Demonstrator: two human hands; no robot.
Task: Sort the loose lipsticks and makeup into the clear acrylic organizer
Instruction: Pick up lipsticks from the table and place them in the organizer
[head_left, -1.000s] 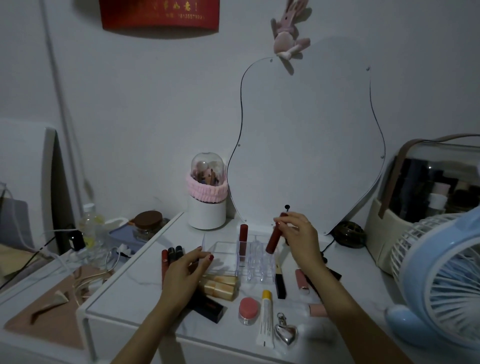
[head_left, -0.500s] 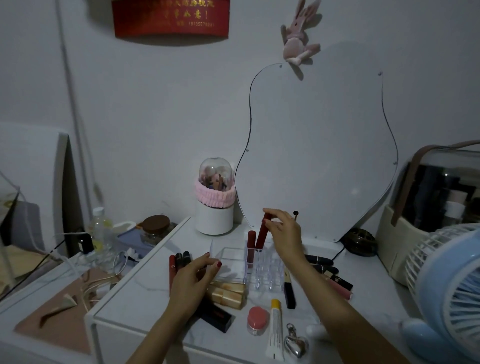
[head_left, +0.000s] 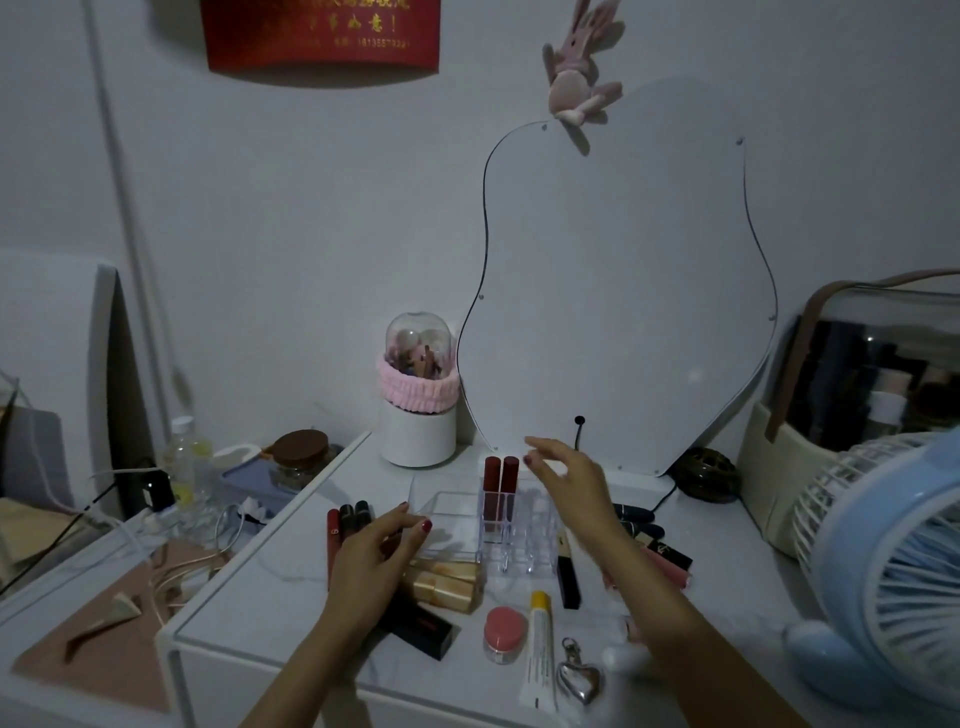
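Lipsticks (head_left: 500, 474), two dark red tubes, stand upright side by side in the back left slots of the clear acrylic organizer (head_left: 511, 525), which sits on the white table (head_left: 270, 587) in front of the wavy-edged mirror (head_left: 623, 291). Just to the right of the two tubes and slightly above them hovers the right hand (head_left: 569, 478), its fingers spread and relaxed, holding nothing; the fingertips (head_left: 531, 460) are close to the tube caps but apart from them. The left hand (head_left: 376, 556) rests at the organizer's left front corner with fingers straight, the thumb and forefinger against the clear wall; it grips nothing.

Beneath that hand lie gold lipstick tubes (head_left: 447, 582) and a black box (head_left: 423, 626). Further left, three dark tubes (head_left: 350, 514) lie side by side next to a slim red one (head_left: 332, 538). In front of the organizer are a round pink jar (head_left: 504, 626), a white tube with a yellow cap (head_left: 539, 649), a silver heart keychain (head_left: 579, 680) and a black and gold lipstick (head_left: 567, 569). To the right of the forearm several more loose lipsticks (head_left: 654, 540) lie in a cluster.

Behind, a white brush holder with a pink band (head_left: 418, 405) stands left of the mirror. A blue fan (head_left: 904, 561) fills the right edge.
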